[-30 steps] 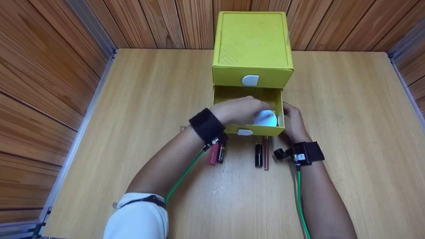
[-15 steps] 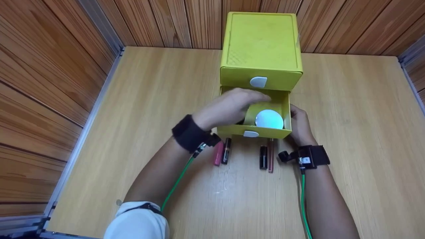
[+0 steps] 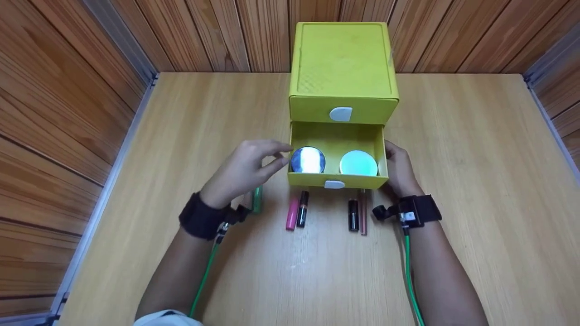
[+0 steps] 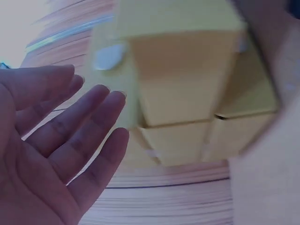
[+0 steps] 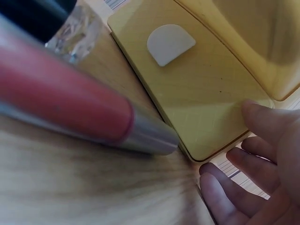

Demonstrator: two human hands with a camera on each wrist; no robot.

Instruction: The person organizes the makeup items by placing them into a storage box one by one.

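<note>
A yellow drawer (image 3: 335, 180) with a white pull tab is out from a yellow cabinet (image 3: 344, 59). Inside lie a shiny dark-rimmed round case (image 3: 308, 160) at the left and a pale turquoise round case (image 3: 358, 163) at the right. My left hand (image 3: 253, 165) is beside the drawer's left wall, thumb and fingers apart with nothing between them. At the opposite side, my right hand (image 3: 401, 168) is against the cabinet; its thumb touches a yellow front panel (image 5: 206, 93) near the corner in the right wrist view. The other fingers are loosely bent along the side.
In front of the drawer stand or lie a pink tube (image 3: 292, 213), a black tube (image 3: 302, 209), a second black tube (image 3: 353, 215) and a slim rose tube (image 3: 363, 213). A green item (image 3: 257, 199) is partly hidden by my left wrist. Wooden panels (image 3: 272, 36) bound the table.
My left hand has come out of the drawer and moved left past its wall, uncovering the dark-rimmed round case. My right hand stays at the cabinet's right side.
</note>
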